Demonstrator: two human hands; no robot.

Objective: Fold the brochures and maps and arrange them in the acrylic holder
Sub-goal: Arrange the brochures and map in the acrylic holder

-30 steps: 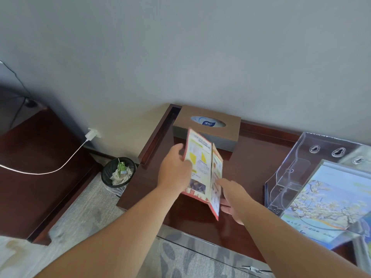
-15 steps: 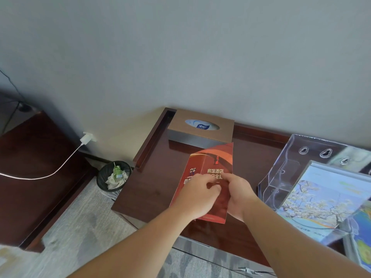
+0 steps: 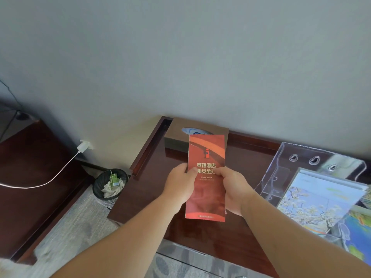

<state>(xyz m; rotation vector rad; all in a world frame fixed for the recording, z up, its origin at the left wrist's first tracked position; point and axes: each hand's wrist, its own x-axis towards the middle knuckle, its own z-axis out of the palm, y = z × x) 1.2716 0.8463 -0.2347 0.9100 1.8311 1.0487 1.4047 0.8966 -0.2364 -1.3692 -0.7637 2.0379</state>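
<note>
– Two hands on one brochure, and that's the whole picture! The left hand (image 3: 179,184) and the right hand (image 3: 233,189) each pinch the red brochure (image 3: 206,197) at mid-height, one on either long edge.

– What kind of grip is it?

– Narrow and firm. Both thumbs press on the front cover beside the gold lettering, and the fingers curl away behind the paper. The brochure is folded to one slim panel and stands upright between the hands, lifted above the desk (image 3: 152,187).

– And the acrylic holder?

– It sits off to the right of the grip, apart from the right hand. The acrylic holder (image 3: 281,167) is clear, with keyhole slots in its back wall. A stack of printed sheets (image 3: 313,201), with a blossoming tree on top, covers its near side. Whether those sit in a compartment, I cannot tell.

– Anything beyond the hands?

– Straight past the brochure's top edge is a brown tissue box (image 3: 176,135) against the wall. Out left of the left hand, down on the floor, a black waste bin (image 3: 100,183) holds a green carton (image 3: 114,179) and crumpled paper. Further left, a white charger (image 3: 84,146) sits in the wall socket, its cable (image 3: 50,179) trailing away.
</note>
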